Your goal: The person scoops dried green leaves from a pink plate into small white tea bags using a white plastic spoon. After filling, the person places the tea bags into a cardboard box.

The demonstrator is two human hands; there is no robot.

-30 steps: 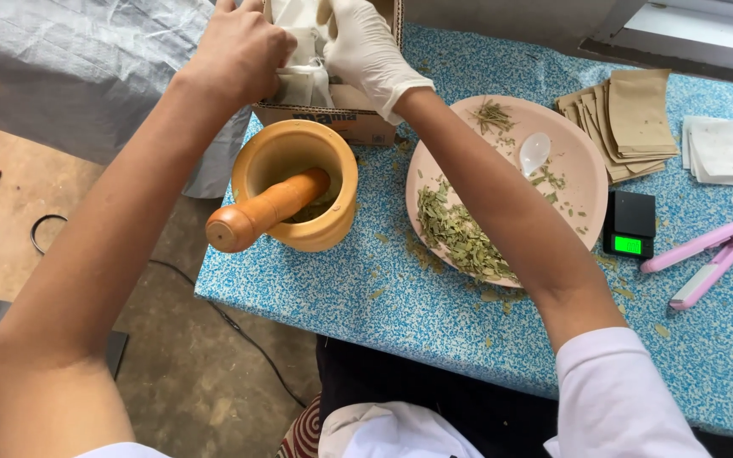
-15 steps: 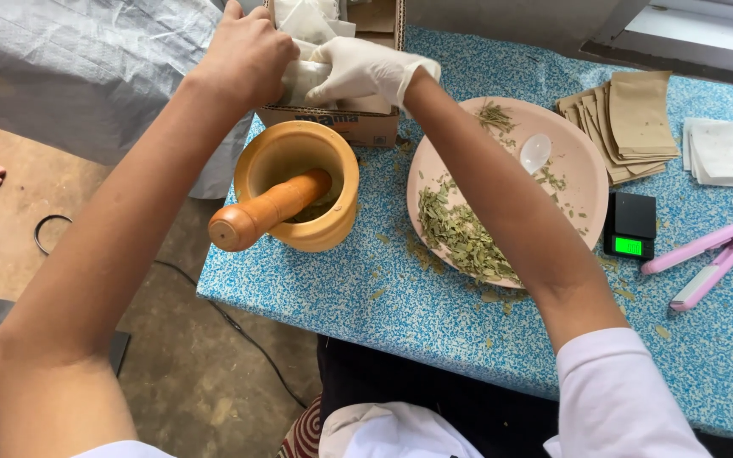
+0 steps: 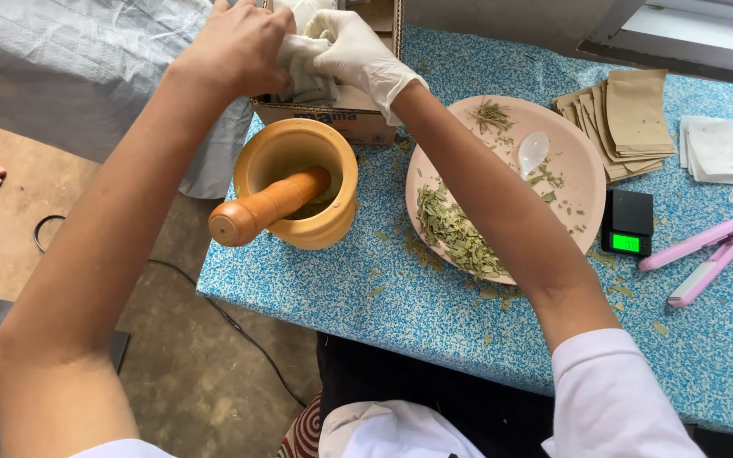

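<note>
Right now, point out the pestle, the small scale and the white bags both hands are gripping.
pestle point(image 3: 266, 208), head view, middle of its wooden handle
scale point(image 3: 627, 223), head view, black top just above its green display
white bags point(image 3: 305, 78), head view, bunched cloth between the hands

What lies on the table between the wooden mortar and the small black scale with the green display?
In the head view, the pink plate lies between the mortar and the scale; it holds dried green leaves and a clear spoon.

Single head-worn view, looking steeply down from close above, blue speckled table point(image 3: 400, 297) filling centre, floor at left.
</note>
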